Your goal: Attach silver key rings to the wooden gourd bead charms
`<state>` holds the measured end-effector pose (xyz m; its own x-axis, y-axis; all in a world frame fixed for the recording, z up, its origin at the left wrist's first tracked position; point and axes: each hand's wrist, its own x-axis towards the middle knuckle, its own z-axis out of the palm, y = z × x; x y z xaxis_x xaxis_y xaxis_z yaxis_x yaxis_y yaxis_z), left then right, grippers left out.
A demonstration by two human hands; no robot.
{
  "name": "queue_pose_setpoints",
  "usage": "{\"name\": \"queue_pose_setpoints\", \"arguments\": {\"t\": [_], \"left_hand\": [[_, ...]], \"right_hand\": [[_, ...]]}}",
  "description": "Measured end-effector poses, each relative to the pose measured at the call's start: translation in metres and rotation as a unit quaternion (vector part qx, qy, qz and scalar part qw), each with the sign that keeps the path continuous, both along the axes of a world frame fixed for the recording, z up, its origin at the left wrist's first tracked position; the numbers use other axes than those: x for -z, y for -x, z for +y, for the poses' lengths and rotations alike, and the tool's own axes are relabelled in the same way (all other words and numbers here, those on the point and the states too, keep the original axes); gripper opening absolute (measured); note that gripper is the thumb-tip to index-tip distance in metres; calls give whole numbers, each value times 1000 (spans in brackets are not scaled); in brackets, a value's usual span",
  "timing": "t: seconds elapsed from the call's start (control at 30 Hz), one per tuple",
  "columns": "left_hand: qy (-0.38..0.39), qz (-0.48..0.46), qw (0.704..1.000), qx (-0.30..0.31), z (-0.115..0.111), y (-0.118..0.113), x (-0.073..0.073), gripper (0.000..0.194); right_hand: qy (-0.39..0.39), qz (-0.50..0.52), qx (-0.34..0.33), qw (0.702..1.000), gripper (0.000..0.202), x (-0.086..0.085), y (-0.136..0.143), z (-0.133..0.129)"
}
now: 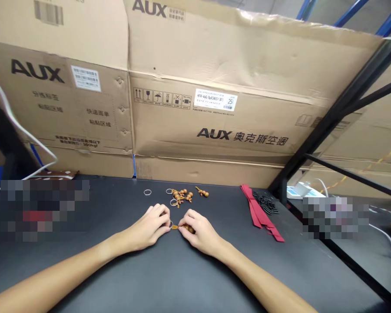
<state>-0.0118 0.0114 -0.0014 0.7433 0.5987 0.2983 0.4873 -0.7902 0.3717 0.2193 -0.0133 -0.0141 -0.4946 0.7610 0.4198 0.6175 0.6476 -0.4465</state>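
Observation:
My left hand [154,226] is closed in a pinch on a thin metal key ring [171,224], most of it hidden behind the fingers. A yellow cord loop [175,227] runs from that ring towards my right hand [198,230]. There the thumb and fingers are closed around a brown gourd-shaped charm [189,228], partly covered by the hand. Both hands rest low over the black table. Just beyond them lies a small cluster of similar gourd charms [181,195] with cords and rings. A single charm [203,192] and a loose ring [147,192] lie to either side.
Red ribbon strips [260,213] and a heap of black cords [266,203] lie at the right of the black table [143,278]. Large cardboard boxes [211,117] stand behind. A black metal frame [329,126] slants along the right. Blurred patches hide items on both sides.

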Motion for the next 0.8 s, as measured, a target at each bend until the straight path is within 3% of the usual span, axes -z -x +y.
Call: {"name": "queue_pose_setpoints", "arguments": {"t": [0.13, 0.27, 0.37, 0.6, 0.8], "left_hand": [[6, -5, 1000, 12, -1, 0, -2, 13], [-11, -14, 1000, -6, -4, 0, -2, 4], [-17, -8, 1000, -12, -4, 0, -1, 10], [5, -10, 1000, 12, -2, 1, -1, 15], [-14, -3, 1000, -13, -5, -1, -4, 13]], "right_hand": [[2, 1, 35, 999, 9, 2, -3, 4], [4, 1, -2, 1000, 8, -1, 0, 0], [4, -5, -21, 1000, 8, -1, 2, -1], [2, -3, 35, 999, 10, 1, -3, 4], [-5, -10, -34, 999, 7, -4, 2, -4]]}}
